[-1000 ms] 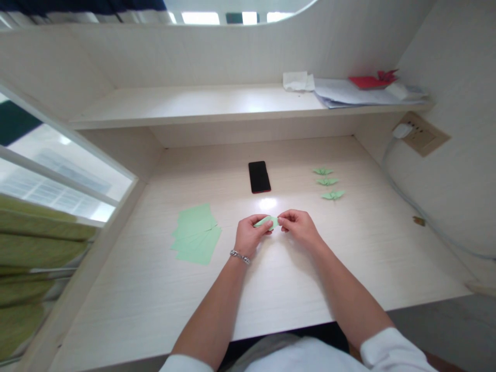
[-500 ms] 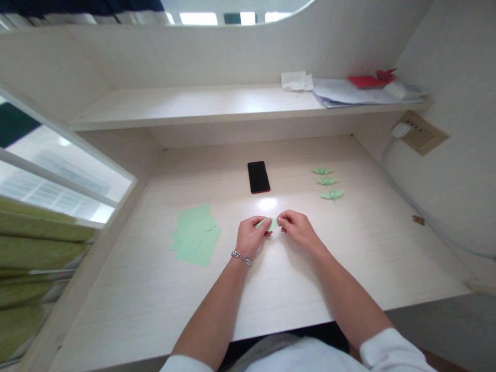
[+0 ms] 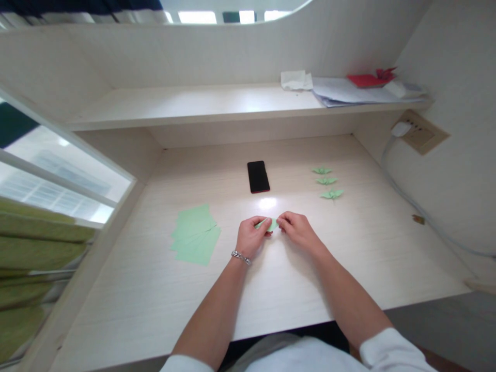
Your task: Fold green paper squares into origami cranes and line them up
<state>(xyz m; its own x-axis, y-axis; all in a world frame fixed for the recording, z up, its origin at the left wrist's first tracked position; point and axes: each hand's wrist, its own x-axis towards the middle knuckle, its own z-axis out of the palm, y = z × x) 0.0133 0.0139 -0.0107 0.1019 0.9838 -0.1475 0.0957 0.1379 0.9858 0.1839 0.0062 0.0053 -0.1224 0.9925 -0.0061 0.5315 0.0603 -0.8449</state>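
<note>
Pinching from the left: the left hand [image 3: 251,236] grips the folded green paper [image 3: 273,225] with its thumb on top and its fingers underneath.
Pinching from the right: the right hand [image 3: 297,228] has its thumb and forefinger closed at the paper's right end; the exact hold is too small to make out.
Folded green paper: between the two hands, near the middle of the pale desk [image 3: 147,305], partly covered by the left thumb.
Left wrist: wears a silver chain bracelet [image 3: 241,257].
Green sheets [image 3: 197,235]: fanned out and overlapping, flat on the desk to the left of the left hand.
Green folded birds [image 3: 327,181]: three, with spread wings, in a column beyond the right hand and to its right.
Phone [image 3: 258,176]: lies face up, screen dark, beyond the hands.
Shelf [image 3: 194,101]: above the desk's back; white papers [image 3: 337,93] and a red sheet [image 3: 365,80] at its right.
Wall socket [image 3: 426,137]: on the right, with a white plug [image 3: 401,129] in it.
</note>
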